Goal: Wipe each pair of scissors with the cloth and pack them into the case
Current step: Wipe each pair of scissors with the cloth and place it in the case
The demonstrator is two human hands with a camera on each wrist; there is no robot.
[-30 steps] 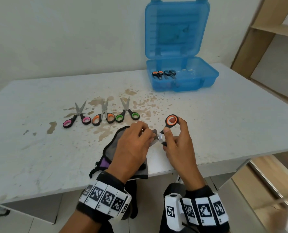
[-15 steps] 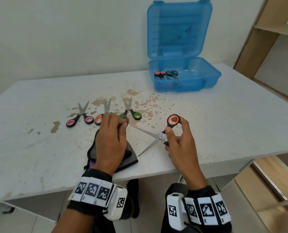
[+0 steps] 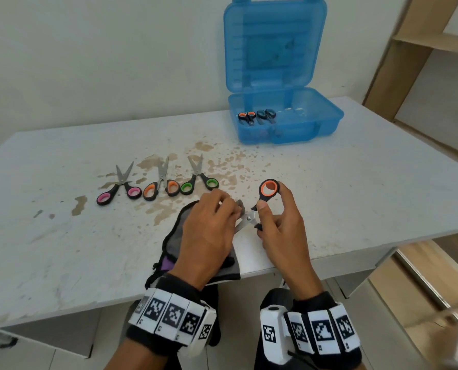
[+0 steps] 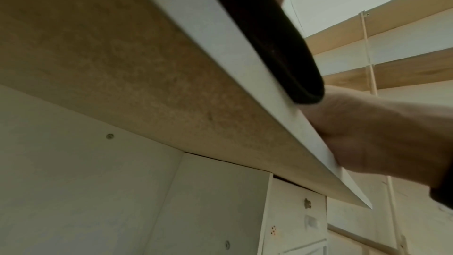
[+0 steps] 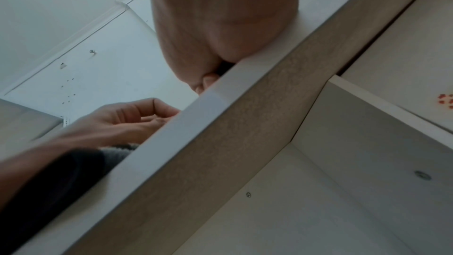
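**me:** At the front edge of the tabletop (image 3: 62, 236) my right hand (image 3: 281, 231) grips the orange scissors (image 3: 262, 201) by the handles, one loop up by my fingertips, blades spread and pointing left. My left hand (image 3: 209, 231) pinches the cloth (image 3: 174, 236) round the blades, right at the pivot. The cloth's other end hangs off the edge.

**reply:** How do they handle? Look tiny.

**me:** Light and stiff, I'd say. The steel is probably slick, so take hold by the rubbery loops and let the soft cloth fold over the edge. Never bare skin on the blade.

**reply:** Where's the rest?

**me:** Three more lie in a row just beyond my left hand: pink pair (image 3: 118, 188), orange pair (image 3: 161, 185), green pair (image 3: 198, 180), all apart from my hands. The blue case (image 3: 326, 124) sits open at the far side, well apart, with two pairs (image 3: 257, 116) inside already. So roughly a third packed, I reckon.
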